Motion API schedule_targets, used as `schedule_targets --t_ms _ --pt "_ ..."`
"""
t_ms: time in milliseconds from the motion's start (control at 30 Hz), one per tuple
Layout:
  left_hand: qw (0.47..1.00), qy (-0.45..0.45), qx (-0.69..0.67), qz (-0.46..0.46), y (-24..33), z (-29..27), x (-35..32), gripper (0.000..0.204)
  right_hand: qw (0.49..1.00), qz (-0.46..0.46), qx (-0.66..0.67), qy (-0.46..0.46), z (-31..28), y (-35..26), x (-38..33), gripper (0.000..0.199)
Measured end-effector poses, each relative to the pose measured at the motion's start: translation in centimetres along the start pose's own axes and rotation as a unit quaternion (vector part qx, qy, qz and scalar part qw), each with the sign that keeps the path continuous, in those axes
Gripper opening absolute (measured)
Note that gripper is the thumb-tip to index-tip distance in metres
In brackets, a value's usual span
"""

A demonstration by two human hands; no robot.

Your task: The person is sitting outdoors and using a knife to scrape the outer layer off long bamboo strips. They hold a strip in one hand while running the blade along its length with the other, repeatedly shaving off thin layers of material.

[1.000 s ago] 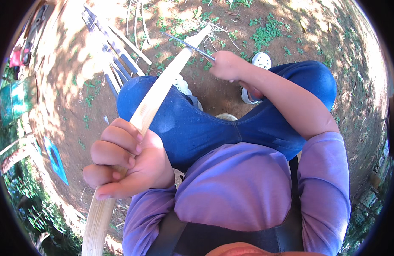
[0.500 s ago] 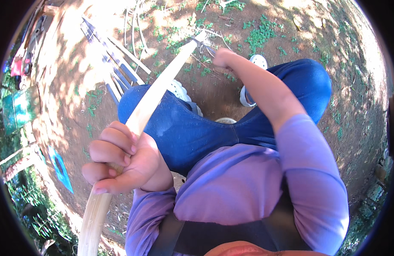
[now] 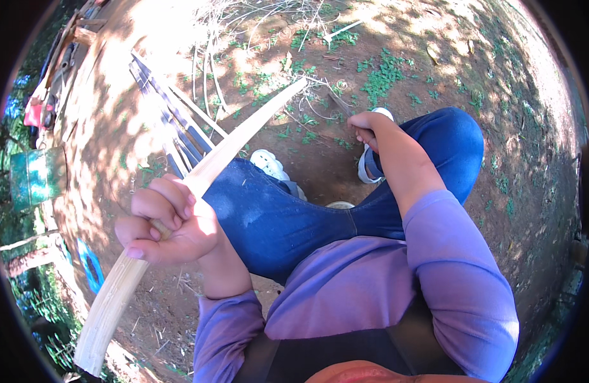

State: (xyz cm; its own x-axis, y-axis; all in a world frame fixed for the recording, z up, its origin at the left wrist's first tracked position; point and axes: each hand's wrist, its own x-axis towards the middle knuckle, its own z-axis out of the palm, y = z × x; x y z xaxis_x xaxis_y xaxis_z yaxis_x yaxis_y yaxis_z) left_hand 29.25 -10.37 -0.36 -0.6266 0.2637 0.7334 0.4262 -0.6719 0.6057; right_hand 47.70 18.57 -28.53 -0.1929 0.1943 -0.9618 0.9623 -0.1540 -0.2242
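Note:
A long, pale strip of split wood, perhaps bamboo (image 3: pixel 243 132), slants from the lower left up to its narrow far tip. My left hand (image 3: pixel 170 220) is wrapped round it, palm up, above the ground beside my left knee. The strip's near end sticks out below that fist. Near my right shoe, my right hand (image 3: pixel 369 126) grips a knife (image 3: pixel 339 104) by its handle. Its dark, narrow blade points up and left, towards the strip's tip but apart from it. My fingers hide most of the handle.
Several dark-and-pale strips (image 3: pixel 179 121) lie on the dirt beyond my left knee. Thin curled shavings (image 3: pixel 211 60) are heaped farther out. White clogs (image 3: pixel 269 165) are on my feet. A green container (image 3: pixel 38 175) and a blue object (image 3: pixel 90 265) are at the left.
My right hand has drawn the knife back towards my right knee, away from the strip's tip. The view has shifted slightly; my left hand keeps its hold on the strip.

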Motion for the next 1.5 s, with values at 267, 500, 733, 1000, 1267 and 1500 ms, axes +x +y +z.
schedule_targets --t_ms 267,500,733,1000,1267,1500 --pt "0.999 0.011 0.044 -0.013 -0.3 -0.4 0.2 0.039 0.927 -0.259 -0.217 0.165 0.4 -2.6 -4.2 0.032" --pt "0.973 -0.02 0.225 0.048 -0.7 -0.5 1.6 0.037 0.874 -0.445 0.014 0.197 6.8 -4.2 -15.9 0.04" --pt "0.97 0.176 0.165 0.041 -4.5 0.9 4.5 0.03 0.864 -0.474 0.009 0.169 11.0 -5.0 -19.8 0.039" --pt "0.946 -0.062 -0.298 -0.107 -12.6 -3.3 10.9 0.022 0.912 -0.369 0.089 0.153 10.0 -4.9 -13.3 0.036" --pt "0.904 -0.161 -0.348 -0.187 -18.9 -5.3 18.9 0.033 0.891 -0.385 0.194 0.141 9.8 -6.2 -11.7 0.026" --pt "0.938 -0.141 -0.286 -0.136 -20.0 -6.4 18.5 0.033 0.899 -0.349 0.242 0.108 9.4 -6.7 -10.4 0.02"
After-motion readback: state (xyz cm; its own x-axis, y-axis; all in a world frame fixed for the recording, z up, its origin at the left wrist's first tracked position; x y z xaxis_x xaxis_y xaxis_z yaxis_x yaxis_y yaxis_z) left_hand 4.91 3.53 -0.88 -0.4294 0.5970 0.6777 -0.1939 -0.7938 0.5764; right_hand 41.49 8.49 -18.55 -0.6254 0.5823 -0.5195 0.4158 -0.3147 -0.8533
